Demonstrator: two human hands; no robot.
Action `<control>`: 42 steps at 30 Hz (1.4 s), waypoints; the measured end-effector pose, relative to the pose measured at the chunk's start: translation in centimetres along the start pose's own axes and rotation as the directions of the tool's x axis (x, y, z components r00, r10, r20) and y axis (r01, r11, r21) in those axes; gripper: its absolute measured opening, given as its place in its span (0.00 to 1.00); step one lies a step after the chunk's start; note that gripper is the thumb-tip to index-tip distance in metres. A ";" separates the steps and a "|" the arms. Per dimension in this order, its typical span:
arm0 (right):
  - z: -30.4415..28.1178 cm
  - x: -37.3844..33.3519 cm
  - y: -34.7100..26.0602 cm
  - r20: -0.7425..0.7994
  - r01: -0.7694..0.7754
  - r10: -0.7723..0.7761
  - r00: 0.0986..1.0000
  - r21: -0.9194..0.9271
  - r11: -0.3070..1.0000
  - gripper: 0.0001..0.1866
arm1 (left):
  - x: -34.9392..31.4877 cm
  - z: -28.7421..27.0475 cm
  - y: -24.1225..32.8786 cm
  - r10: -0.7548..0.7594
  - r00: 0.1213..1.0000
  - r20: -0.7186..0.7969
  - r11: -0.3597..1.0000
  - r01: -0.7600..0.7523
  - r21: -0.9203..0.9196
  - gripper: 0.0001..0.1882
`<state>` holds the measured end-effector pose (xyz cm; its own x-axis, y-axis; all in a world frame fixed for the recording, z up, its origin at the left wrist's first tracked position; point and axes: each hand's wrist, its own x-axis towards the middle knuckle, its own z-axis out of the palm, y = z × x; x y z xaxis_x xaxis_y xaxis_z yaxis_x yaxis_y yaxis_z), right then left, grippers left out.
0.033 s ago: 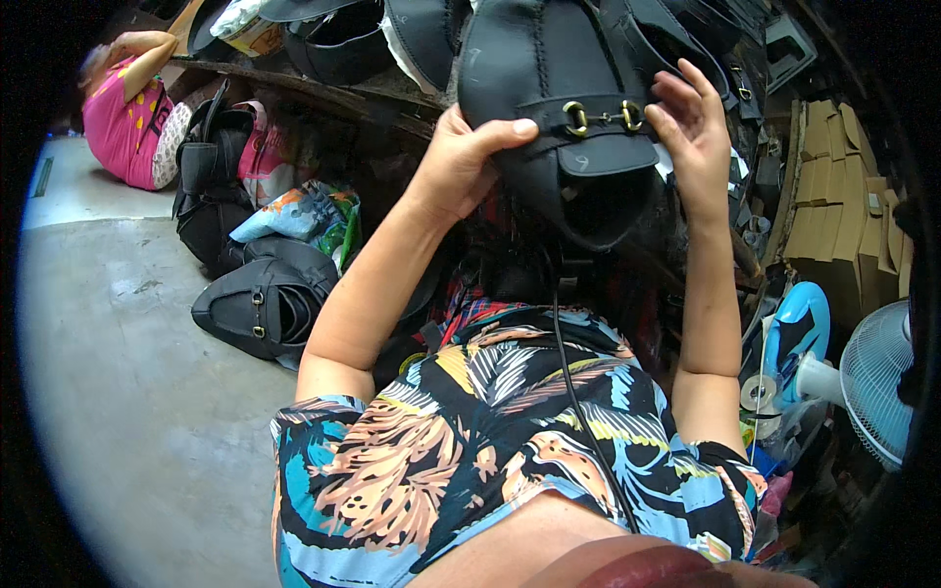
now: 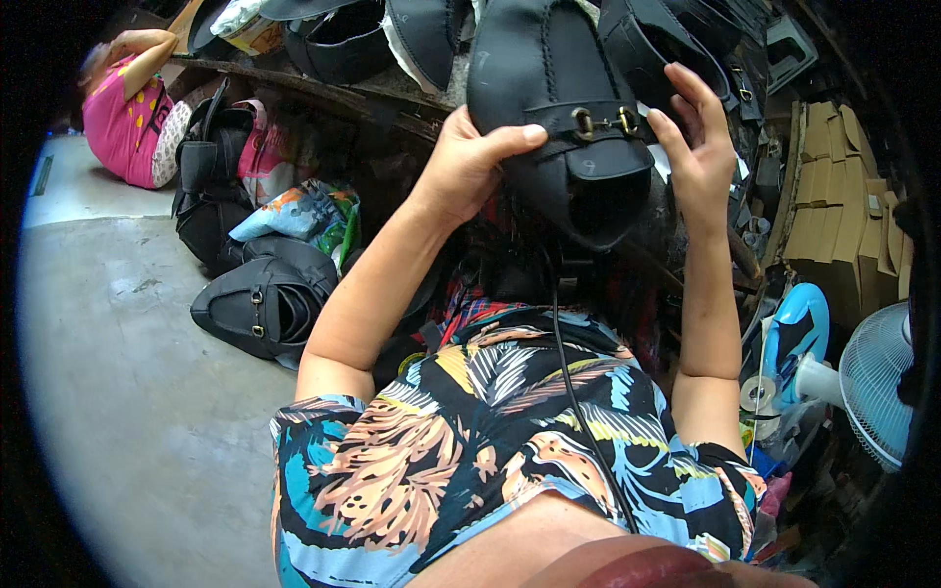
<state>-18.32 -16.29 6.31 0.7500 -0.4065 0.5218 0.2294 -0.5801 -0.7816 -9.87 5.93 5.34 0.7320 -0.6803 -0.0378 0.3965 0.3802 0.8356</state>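
Note:
A black leather shoe upper is held up in front of me, its dark opening facing my body. Stitched seams run along its top, and a strap carries a brass-coloured bit buckle. My left hand grips the upper's left edge, thumb flat on top near the strap; its other fingers are hidden underneath. Beside the right end of the strap is my right hand, raised with fingers curved and apart. Nothing shows in it, and whether a fingertip touches the upper's edge is hard to tell.
More black uppers lie on the bench behind. At left, a stack of uppers and bags rest by the floor. A person in pink sits farther back. Flattened cardboard and a white-and-blue fan stand at right.
The upper has shifted slightly to the right and tilted a little, with my left hand following. My right hand's fingers have spread away from the buckle end.

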 end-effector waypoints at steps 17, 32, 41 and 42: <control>2.3 1.0 -2.5 0.320 0.239 -0.230 0.919 0.014 0.971 0.07 | -0.1 2.2 0.7 0.042 0.999 -0.021 0.946 -0.033 0.322 0.12; 0.6 1.2 -1.3 0.177 0.035 -0.028 0.984 -0.038 0.999 0.10 | 1.7 0.6 0.0 0.033 0.989 -0.147 0.999 -0.035 -0.012 0.10; 1.3 -0.8 -4.5 0.297 0.591 -0.531 0.794 -0.169 0.789 0.11 | 1.3 2.8 -0.7 0.206 0.977 -0.045 0.963 -0.194 0.189 0.07; 1.4 -0.7 -4.5 0.315 0.600 -0.534 0.784 -0.166 0.783 0.10 | 1.3 3.0 -0.7 0.185 0.980 -0.073 0.969 -0.169 0.179 0.07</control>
<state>-19.01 -12.45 8.98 0.6615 0.2135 0.7189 0.5265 -0.8149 -0.2424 -10.84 2.92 6.31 0.8313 -0.5504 0.0774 0.1610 0.3716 0.9143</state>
